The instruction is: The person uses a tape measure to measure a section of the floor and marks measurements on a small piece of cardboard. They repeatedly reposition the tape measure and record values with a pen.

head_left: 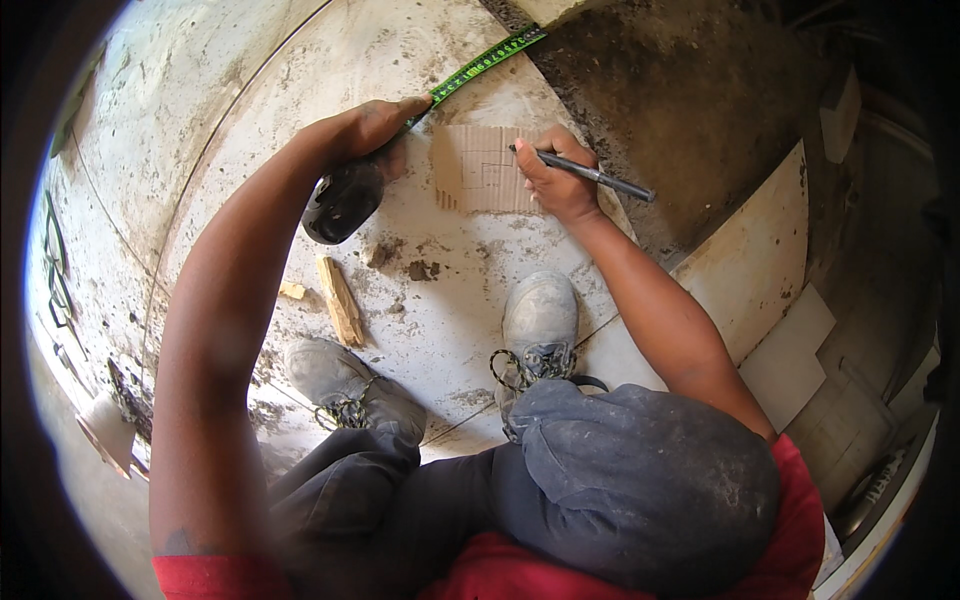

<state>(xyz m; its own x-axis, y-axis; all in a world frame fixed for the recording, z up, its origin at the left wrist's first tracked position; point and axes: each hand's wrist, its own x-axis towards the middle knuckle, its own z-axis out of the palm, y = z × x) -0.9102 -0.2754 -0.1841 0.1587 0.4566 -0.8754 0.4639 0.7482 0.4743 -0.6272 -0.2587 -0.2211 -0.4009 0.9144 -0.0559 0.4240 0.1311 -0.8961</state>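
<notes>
Left hand (365,130): clasps tape measure (345,198), green tape (487,62) running beyond fingertips | Right hand (555,175): pinches pen (590,175), tip on cardboard piece (480,168) between both hands

The cardboard piece (480,168) looked matt and ribbed; the tape measure case (343,200) at its nine o'clock was glossy black plastic; the floor (440,300) looked rough, dusty concrete.

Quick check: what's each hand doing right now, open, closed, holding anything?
Left hand: closed on a black tape measure case, its green blade extended.
Right hand: closed on a dark slim pen over a corrugated cardboard piece.
</notes>
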